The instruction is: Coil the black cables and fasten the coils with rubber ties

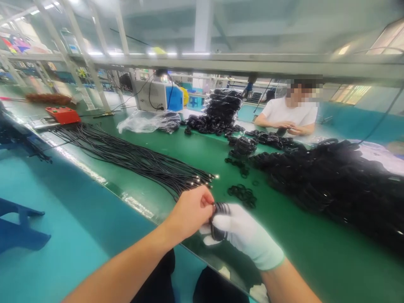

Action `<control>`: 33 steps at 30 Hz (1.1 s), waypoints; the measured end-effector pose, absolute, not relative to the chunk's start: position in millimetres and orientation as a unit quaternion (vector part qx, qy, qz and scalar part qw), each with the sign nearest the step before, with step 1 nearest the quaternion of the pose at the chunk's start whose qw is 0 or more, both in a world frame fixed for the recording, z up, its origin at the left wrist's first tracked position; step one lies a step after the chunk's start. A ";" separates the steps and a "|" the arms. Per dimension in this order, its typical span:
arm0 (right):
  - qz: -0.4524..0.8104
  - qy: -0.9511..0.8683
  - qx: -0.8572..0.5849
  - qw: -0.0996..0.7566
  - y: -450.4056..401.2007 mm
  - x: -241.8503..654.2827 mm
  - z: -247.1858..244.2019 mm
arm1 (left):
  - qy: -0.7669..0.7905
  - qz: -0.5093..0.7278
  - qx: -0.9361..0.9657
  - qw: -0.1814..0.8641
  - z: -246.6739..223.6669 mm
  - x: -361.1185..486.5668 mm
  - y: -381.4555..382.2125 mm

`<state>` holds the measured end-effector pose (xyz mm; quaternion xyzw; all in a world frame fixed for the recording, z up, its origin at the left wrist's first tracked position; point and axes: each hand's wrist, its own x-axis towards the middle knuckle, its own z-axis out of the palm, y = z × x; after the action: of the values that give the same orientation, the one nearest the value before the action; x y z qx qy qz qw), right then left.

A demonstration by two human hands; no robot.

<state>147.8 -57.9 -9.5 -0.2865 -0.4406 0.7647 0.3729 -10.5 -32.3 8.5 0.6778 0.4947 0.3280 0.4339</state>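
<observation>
In a white glove, my right hand (241, 229) wraps around a coiled black cable (218, 232) above the table's front edge. My bare left hand (193, 212) meets it from the left, thumb and fingertips pinched at the coil's upper left side; what exactly they pinch is too small to tell. Just beyond my left hand, long straight black cables (135, 156) lie in a bundle with shiny metal ends toward me. A few small black rings (243, 194) rest on the green table (189, 147) past my right hand.
A large heap of black coils (328, 181) covers the right side. Farther back are stacked coils (224, 105), a plastic bag (139, 122), a grey and blue machine (158, 96) and a red control box (63, 115). Across the table a person (292, 109) handles something dark. A shelf beam (221, 60) crosses overhead.
</observation>
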 end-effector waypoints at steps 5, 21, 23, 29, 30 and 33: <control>0.768 -0.443 -0.299 0.353 -60.5 143.5 -9.2 | 0.504 0.313 0.646 0.481 -1.0 -9.6 -32.2; 0.806 -0.409 -0.282 0.322 -56.5 139.1 -22.1 | 0.425 0.346 0.767 0.334 -8.0 -14.2 -24.3; 0.811 -0.383 -0.270 0.351 -56.3 138.4 -23.8 | 0.422 0.340 0.772 0.332 -5.5 -18.7 -25.2; 0.792 -0.366 -0.225 0.433 -51.9 134.3 -27.4 | 0.420 0.263 0.827 0.264 -4.9 -23.1 -54.0; 0.788 -0.375 -0.213 0.438 -51.1 134.4 -27.3 | 0.418 0.260 0.836 0.241 -6.5 -22.5 -57.9; 0.802 -0.371 -0.203 0.421 -50.1 139.3 -26.2 | 0.411 0.271 0.827 0.272 -7.1 -24.4 -58.8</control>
<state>139.3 -50.1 -26.2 -0.2027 -0.3714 0.8024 0.4208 -24.4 -58.8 -7.1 0.8267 0.4114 0.2711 0.2719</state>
